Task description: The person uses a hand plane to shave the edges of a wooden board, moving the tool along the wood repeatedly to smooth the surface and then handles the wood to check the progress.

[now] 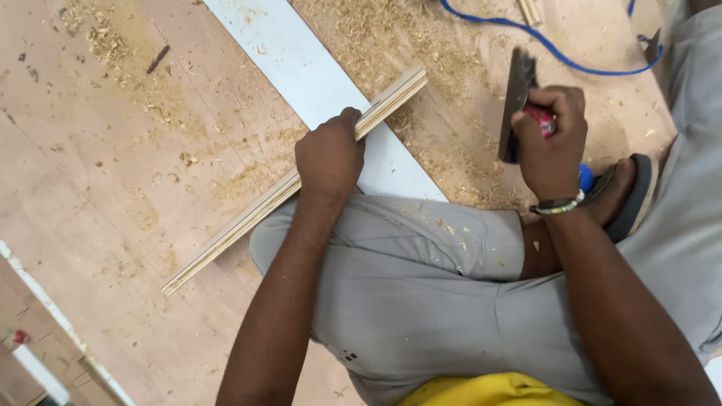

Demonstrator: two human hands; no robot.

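Left hand (329, 156): closed narrow over a strip (294, 185), pressed down on it from above; thumb and fingers wrapped on its edges.
Strip: long, thin, pale wood with grooved lines along its length; laid diagonally, one end up and right of the left hand, other end down and left of it. Mid-section is covered by the hand.
Right hand (552, 141): fisted around a tool (519, 104) with a red grip and a dark flat blade; blade is held upright, blurred, so the exact kind cannot be told.
Tool vs strip: tool is held right of the strip's upper end, apart from it, not touching.
Wrist: a beaded band (558, 206) is worn on the right wrist.
Under the strip: a white board (287, 51) is crossed just beyond the left hand.
Beyond both hands: sawdust (375, 24) is scattered on the plywood floor (81, 164); a blue cable (545, 46) is run above the right hand.
Below the hands: a bent knee in grey trousers (424, 268), touching the left wrist.
Beside the right hand: a sandal (632, 194), just right of the wrist.
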